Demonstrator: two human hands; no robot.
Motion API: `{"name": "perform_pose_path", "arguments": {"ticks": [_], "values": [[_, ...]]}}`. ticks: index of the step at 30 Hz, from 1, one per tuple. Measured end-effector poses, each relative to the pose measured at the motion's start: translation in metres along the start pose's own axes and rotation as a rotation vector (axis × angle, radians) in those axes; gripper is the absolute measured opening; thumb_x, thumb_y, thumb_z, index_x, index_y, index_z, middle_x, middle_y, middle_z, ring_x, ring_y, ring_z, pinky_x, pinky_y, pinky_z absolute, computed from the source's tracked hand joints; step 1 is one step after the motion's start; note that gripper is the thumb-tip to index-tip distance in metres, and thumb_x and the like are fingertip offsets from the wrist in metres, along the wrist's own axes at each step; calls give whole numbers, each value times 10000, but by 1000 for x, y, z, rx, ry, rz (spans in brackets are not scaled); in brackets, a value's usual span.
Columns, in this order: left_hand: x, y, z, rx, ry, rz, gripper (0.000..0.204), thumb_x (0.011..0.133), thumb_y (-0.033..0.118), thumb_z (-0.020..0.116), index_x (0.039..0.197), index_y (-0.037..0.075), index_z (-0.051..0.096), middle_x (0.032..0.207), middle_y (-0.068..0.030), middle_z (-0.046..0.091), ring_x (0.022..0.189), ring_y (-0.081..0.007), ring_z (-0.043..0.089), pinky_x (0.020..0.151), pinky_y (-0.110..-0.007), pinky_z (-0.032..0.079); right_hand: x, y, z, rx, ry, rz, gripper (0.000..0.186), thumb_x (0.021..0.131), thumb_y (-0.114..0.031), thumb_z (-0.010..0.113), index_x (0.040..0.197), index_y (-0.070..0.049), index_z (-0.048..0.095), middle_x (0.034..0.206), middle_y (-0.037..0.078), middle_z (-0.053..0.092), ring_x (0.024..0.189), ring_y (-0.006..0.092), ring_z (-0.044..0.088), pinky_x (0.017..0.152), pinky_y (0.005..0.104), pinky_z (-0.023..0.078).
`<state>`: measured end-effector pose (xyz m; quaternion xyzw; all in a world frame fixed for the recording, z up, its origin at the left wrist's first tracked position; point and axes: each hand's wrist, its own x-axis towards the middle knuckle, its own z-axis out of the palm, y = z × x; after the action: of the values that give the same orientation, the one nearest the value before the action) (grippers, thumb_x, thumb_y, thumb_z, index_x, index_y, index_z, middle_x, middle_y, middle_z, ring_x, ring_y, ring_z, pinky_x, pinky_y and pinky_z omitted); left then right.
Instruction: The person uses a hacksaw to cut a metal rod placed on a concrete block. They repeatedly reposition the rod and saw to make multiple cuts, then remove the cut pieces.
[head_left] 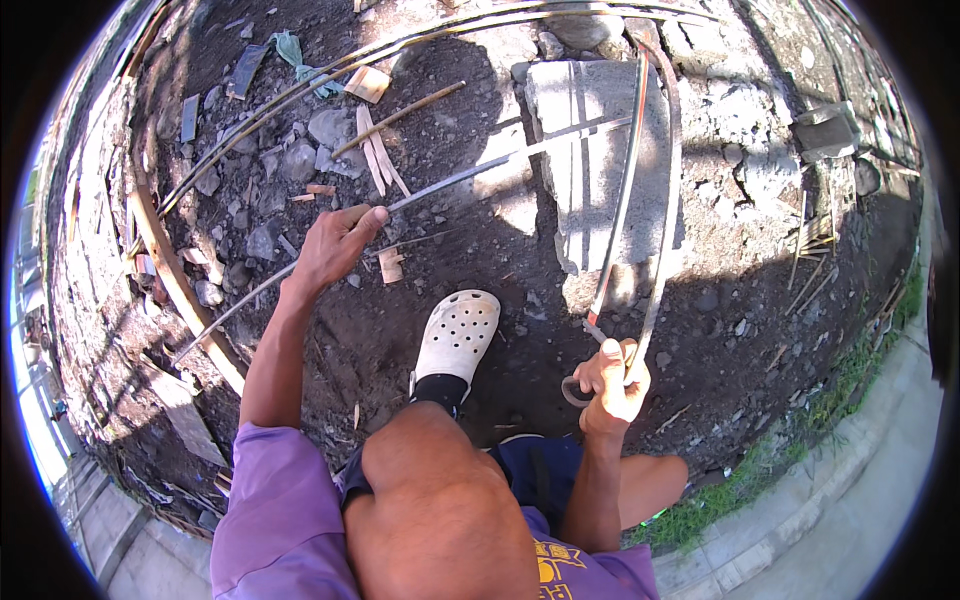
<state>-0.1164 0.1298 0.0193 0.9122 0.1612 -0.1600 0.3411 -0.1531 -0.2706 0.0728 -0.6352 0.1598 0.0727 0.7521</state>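
Note:
My left hand (343, 243) is closed round a long thin grey metal rod (470, 174), thumb laid along it. The rod slants from the lower left up to the right, its far end over a flat grey concrete slab (590, 155). In my right hand (612, 388) is a hacksaw (668, 190), gripped at its near end with a curved bit of handle showing beside the fingers. Its narrow blade (622, 200), partly orange-red, and its bowed frame stretch away over the slab. The rod's end lies close to the blade; whether they touch I cannot tell.
My white clog (460, 335) stands on dark stony soil between my hands. Wood offcuts (375, 155), a stick (400, 118) and stones lie at the left. Long bent strips (400, 42) arc across the back. Grass (800, 450) edges a concrete kerb (800, 520) at the right.

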Motion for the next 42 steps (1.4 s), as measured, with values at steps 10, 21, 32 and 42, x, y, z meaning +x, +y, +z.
{"name": "perform_pose_path", "arguments": {"ticks": [10,21,32,42], "values": [[-8,-3,12,31,14,-4,631,1057,569,544,827,-11,635,613,-165,514,575,-290,502,610,-454,438,4,-2,3,62,33,47,415,1027,-120,677,720,-133,397,597,-11,422,485,92,425,493,279,392],[-1,12,7,-62,-74,-1,523,1047,529,582,1112,48,776,759,-163,678,710,-274,659,683,-429,491,6,2,1,34,20,45,423,1028,-139,686,723,-134,392,597,-15,418,490,90,427,501,287,401],[-7,10,15,-163,5,14,504,1015,473,677,1174,6,780,1047,-161,786,934,-240,735,832,-391,549,-1,7,-3,31,40,42,423,1027,-130,692,742,-135,378,616,-25,397,489,95,437,498,289,407],[-12,15,21,-177,7,18,424,988,436,722,1158,56,804,1061,-92,784,963,-212,731,859,-372,549,1,4,0,2,13,29,420,1029,-121,688,747,-135,376,621,-31,390,488,94,441,509,298,423]]}}
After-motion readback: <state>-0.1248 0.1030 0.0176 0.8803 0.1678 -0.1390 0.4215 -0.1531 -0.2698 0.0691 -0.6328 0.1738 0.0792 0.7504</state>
